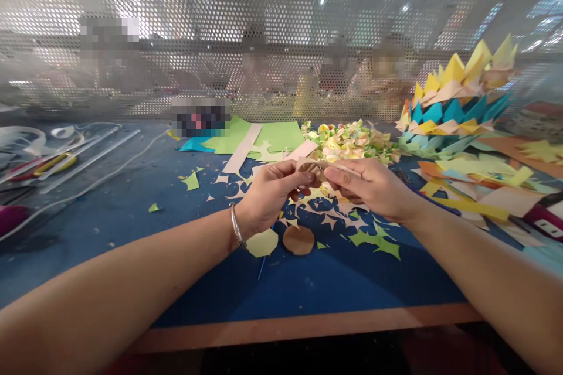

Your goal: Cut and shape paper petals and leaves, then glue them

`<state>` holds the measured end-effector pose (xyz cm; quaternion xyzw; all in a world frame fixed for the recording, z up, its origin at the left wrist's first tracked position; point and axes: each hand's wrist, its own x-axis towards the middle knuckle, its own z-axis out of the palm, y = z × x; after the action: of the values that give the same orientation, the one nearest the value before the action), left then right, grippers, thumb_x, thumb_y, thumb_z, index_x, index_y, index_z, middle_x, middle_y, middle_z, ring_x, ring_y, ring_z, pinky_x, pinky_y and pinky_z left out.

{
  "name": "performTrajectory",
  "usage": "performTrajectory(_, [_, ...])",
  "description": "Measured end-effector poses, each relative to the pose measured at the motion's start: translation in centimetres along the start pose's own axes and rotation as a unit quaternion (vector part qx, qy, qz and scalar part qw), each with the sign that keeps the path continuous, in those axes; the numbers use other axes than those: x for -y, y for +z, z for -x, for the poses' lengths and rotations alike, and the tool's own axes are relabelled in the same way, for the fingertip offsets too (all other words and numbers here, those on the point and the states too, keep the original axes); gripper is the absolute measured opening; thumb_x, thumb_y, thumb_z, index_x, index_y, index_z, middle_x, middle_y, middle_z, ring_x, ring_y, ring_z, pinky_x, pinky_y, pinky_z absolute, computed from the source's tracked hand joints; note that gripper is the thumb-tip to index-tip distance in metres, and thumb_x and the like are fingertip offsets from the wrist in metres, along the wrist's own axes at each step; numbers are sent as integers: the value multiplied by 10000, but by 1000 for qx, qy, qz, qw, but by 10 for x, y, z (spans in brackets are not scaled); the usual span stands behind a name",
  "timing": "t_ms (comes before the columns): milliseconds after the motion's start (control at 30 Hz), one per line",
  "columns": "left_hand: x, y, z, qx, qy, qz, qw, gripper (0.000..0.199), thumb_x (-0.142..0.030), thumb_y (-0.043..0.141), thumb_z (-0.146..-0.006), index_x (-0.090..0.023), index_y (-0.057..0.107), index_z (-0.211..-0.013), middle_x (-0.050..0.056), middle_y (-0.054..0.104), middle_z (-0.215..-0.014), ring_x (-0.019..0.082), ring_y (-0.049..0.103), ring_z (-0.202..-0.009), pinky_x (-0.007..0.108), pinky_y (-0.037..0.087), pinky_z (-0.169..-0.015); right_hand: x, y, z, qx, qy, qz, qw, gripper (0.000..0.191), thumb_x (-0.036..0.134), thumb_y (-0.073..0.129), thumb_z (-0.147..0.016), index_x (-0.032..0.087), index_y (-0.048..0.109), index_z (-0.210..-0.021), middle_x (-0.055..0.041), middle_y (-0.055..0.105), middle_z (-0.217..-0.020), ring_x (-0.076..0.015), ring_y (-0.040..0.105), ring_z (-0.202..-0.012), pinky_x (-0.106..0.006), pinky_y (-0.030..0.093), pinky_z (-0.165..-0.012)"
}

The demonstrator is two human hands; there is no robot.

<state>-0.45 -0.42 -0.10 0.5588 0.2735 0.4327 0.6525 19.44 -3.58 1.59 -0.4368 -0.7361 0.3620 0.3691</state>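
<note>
A thin, brown, rounded paper piece (308, 167) sits pinched between the left hand's (276, 190) thumb and fingers; beside it, the right hand (367, 184) pinches a slim, pale stick (347, 169).

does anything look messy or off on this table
No damage stands out, but it is untidy: pale, pointed paper scraps and jagged green scraps lie strewn over the blue table near the left hand and right hand, in no order. At the left, a white cord curves loosely across the same surface.
</note>
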Motion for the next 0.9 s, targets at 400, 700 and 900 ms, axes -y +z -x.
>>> performTrajectory(400, [-1, 0, 1, 7, -12, 11, 1000, 55, -202, 723, -738, -152, 711, -718, -10, 648, -674, 74, 480, -573, 233, 343, -578, -1, -2, 1, 7, -9, 49, 999, 499, 608, 506, -952, 198, 473, -671, 77, 309, -504, -60, 277, -433, -227, 212, -402])
performTrajectory(700, [1, -1, -1, -8, -10, -2, 1000, 58, -171, 708, -708, -162, 704, -651, -10, 645, -635, 78, 457, -560, 246, 314, -561, 1, -4, -1, 5, -19, 103, 995, 530, 629, 508, -940, 199, 433, -639, 74, 325, -513, -56, 284, -442, -239, 214, -416])
performTrajectory(900, [0, -2, -2, 2, -12, -20, 1000, 67, -169, 685, -715, -161, 693, -649, -7, 644, -623, 74, 431, -532, 243, 288, -529, 4, -4, 0, 4, -24, 124, 992, 512, 591, 480, -966, 200, 439, -637, 67, 342, -513, -64, 294, -448, -253, 216, -430])
